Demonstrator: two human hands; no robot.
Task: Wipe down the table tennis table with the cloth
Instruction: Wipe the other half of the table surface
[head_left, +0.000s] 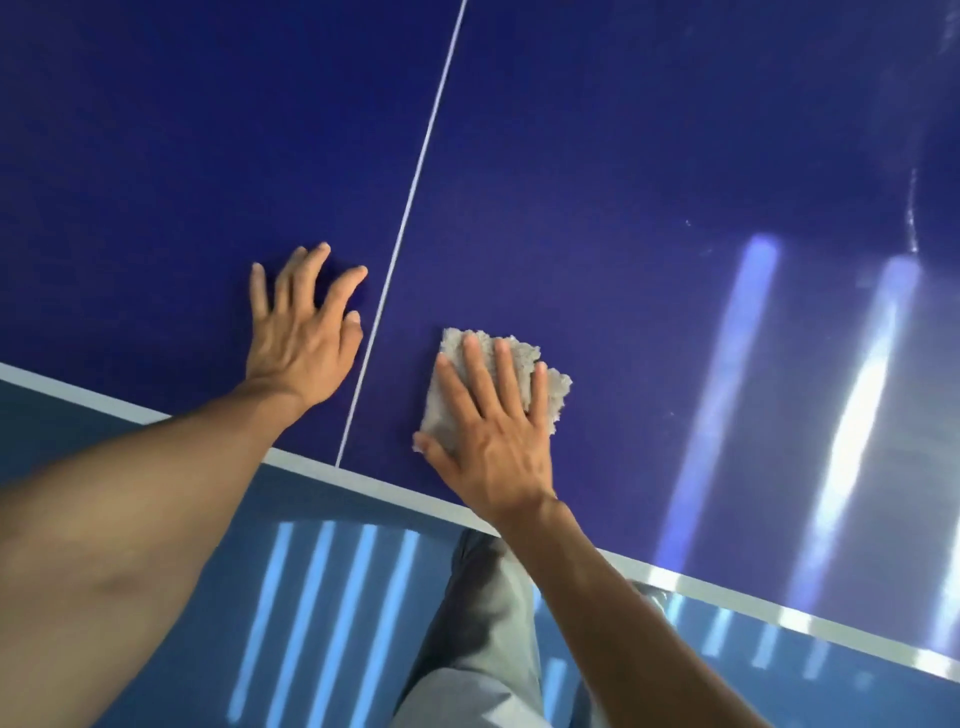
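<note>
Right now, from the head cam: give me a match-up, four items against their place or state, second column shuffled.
Column A
1. left hand
2. right hand
3. cloth
4. white centre line

Column B
a. lies flat on top of the cloth
b. runs between the two hands
c. fingers spread on the bare blue table tennis table
d. beige, pressed to the tabletop on the right of the line

Pairs: 1-c, 2-a, 3-d, 4-b
</note>
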